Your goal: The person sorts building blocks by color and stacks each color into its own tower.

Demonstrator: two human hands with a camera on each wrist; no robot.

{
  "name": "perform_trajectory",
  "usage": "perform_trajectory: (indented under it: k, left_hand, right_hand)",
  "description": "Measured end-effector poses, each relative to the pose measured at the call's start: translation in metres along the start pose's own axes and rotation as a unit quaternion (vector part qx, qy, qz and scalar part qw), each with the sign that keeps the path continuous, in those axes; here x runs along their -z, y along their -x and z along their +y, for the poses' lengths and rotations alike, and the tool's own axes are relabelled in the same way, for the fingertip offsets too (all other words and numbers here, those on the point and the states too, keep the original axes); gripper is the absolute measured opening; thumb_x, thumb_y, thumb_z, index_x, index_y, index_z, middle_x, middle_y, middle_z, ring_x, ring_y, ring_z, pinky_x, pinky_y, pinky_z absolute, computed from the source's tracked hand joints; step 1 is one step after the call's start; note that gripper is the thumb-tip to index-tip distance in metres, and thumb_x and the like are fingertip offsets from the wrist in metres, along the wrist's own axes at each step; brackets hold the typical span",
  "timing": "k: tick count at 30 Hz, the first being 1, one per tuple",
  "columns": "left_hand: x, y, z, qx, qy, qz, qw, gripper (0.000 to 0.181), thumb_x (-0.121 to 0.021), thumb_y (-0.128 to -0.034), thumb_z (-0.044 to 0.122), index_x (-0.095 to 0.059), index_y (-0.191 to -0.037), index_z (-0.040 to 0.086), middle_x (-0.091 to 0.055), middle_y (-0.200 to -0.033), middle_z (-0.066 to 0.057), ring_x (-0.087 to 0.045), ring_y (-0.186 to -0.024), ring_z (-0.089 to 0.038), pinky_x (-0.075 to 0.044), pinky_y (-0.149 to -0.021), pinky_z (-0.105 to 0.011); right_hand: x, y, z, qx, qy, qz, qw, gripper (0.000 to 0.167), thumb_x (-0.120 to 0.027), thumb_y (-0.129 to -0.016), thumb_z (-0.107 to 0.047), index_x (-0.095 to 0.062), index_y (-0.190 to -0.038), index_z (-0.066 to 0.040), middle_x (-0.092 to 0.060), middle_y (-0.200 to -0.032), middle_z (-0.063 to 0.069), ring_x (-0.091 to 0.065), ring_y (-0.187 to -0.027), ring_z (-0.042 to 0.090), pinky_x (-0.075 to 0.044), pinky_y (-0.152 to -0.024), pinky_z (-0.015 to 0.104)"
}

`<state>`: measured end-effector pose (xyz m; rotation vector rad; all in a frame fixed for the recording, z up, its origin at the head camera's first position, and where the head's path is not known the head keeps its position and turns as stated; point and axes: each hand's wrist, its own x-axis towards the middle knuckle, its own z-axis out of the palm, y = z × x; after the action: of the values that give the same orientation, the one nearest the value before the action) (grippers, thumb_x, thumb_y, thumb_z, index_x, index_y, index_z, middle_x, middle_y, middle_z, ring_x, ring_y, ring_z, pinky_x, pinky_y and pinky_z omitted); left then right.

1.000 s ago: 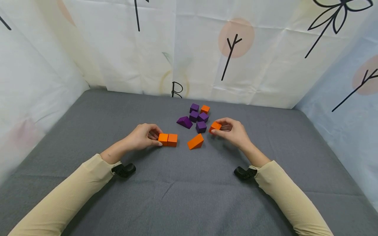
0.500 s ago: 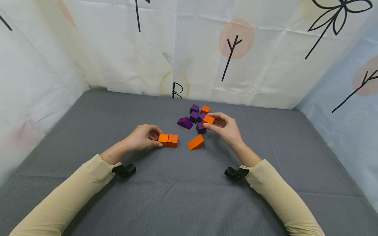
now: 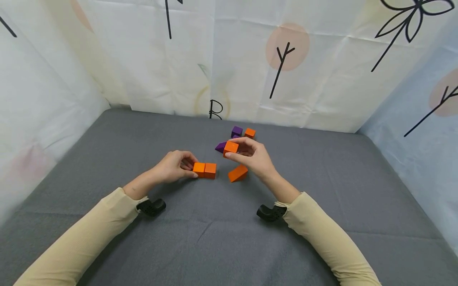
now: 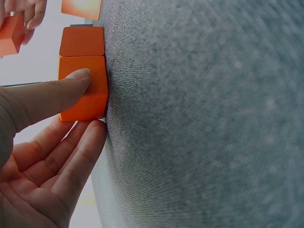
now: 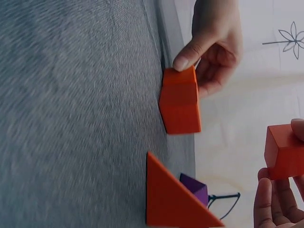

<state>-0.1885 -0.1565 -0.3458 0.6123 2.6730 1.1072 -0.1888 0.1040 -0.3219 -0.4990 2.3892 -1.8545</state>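
Note:
In the head view, two orange cubes sit side by side on the grey cloth. My left hand pinches the left orange cube, thumb on its near face; the right cube touches it. My right hand holds another orange cube between thumb and fingers, raised off the cloth, as the right wrist view also shows. Below that hand lies an orange wedge. Behind the held cube, a purple triangular block is partly covered.
Further back stand a purple cube and an orange cube. Other purple blocks there are mostly hidden by my right hand. Grey cloth covers the table, and a patterned white curtain hangs behind and at both sides.
My right hand has carried its orange cube leftward over the purple blocks, up off the cloth. The left hand and its two cubes stay in place.

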Motion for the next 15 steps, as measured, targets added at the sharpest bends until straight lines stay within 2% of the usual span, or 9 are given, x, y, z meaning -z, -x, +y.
perform_trajectory:
  k: [6, 15]
  left_hand:
    - [0.001, 0.000, 0.000, 0.006, 0.004, -0.001, 1.0000, 0.030, -0.076, -0.0804, 0.005, -0.064, -0.107, -0.002, -0.066, -0.100, -0.016, -0.066, -0.091, -0.025, -0.057, -0.083, -0.036]
    - [0.002, 0.001, 0.002, 0.001, 0.003, -0.007, 1.0000, 0.030, -0.075, -0.0813, 0.004, -0.063, -0.108, -0.003, -0.066, -0.101, -0.016, -0.066, -0.092, -0.025, -0.057, -0.083, -0.036]
  right_hand:
    - [-0.013, -0.003, -0.001, 0.011, 0.002, -0.018, 0.9998, 0.039, -0.074, -0.083, -0.012, -0.063, -0.120, -0.006, -0.066, -0.105, 0.009, -0.063, -0.089, 0.024, -0.053, -0.076, 0.026]
    - [-0.030, -0.008, -0.005, 0.029, 0.017, -0.038, 0.9987, 0.038, -0.074, -0.083, -0.012, -0.064, -0.119, -0.005, -0.066, -0.109, 0.011, -0.064, -0.095, 0.022, -0.053, -0.088, 0.032]
